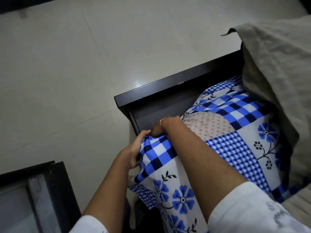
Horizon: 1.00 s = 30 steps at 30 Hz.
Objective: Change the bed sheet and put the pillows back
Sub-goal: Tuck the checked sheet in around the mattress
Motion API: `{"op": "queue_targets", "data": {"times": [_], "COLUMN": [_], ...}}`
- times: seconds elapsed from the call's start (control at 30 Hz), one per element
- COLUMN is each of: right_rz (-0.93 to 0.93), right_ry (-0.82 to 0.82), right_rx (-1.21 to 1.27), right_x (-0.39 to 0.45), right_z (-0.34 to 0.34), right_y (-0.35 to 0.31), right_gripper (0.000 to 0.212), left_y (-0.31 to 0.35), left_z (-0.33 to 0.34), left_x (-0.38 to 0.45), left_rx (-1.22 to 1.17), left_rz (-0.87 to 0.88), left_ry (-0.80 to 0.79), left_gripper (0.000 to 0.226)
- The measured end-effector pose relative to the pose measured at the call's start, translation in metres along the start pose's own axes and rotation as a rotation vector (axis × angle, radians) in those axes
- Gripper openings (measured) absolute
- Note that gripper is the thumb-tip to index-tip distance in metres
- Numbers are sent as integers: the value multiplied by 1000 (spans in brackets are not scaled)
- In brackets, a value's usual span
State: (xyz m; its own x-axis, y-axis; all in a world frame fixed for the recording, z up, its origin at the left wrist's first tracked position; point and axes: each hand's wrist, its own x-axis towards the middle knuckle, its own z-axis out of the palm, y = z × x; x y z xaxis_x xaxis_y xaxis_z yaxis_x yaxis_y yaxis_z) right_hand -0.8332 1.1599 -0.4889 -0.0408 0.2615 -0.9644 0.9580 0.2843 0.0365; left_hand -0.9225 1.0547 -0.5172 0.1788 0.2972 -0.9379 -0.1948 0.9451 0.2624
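Observation:
A blue-and-white checked sheet with blue flowers (235,140) lies bunched over the corner of the bed, inside the dark wooden bed frame (168,84). My left hand (136,152) grips the sheet's edge at the frame corner, fingers curled round the cloth. My right hand (161,126), with a thin gold bangle at the wrist, reaches down between the sheet and the frame board; its fingers are hidden behind the cloth. A grey cloth (276,81) hangs over the bed at the right.
Pale floor tiles (67,73) fill the left and top. A dark piece of furniture with a grey panel (38,190) stands at the lower left, close to the bed corner. A strip of striped mattress (299,199) shows at the lower right.

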Motion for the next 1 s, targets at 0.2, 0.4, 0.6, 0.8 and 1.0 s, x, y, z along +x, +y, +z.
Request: {"op": "queue_targets", "data": {"times": [0.2, 0.4, 0.6, 0.8, 1.0], "right_rz": [25, 45, -495, -345, -153], "right_ry": [-36, 100, 441, 108, -94], "right_rx": [74, -210, 112, -116, -120], "right_x": [0, 5, -5, -6, -9], "right_z": [-3, 3, 3, 14, 7], "right_y": [10, 7, -20, -46, -50], "right_gripper": [46, 49, 22, 43, 40], "left_y": [-5, -15, -38, -90, -87], "left_z": [14, 16, 11, 26, 41], "left_x": [-6, 1, -1, 4, 0], "left_rx": [-164, 165, 56, -229, -179], "left_rz": [-29, 307, 408, 97, 241], "left_ry": [183, 862, 1098, 671, 717], "left_gripper": [48, 52, 27, 40, 26]}}
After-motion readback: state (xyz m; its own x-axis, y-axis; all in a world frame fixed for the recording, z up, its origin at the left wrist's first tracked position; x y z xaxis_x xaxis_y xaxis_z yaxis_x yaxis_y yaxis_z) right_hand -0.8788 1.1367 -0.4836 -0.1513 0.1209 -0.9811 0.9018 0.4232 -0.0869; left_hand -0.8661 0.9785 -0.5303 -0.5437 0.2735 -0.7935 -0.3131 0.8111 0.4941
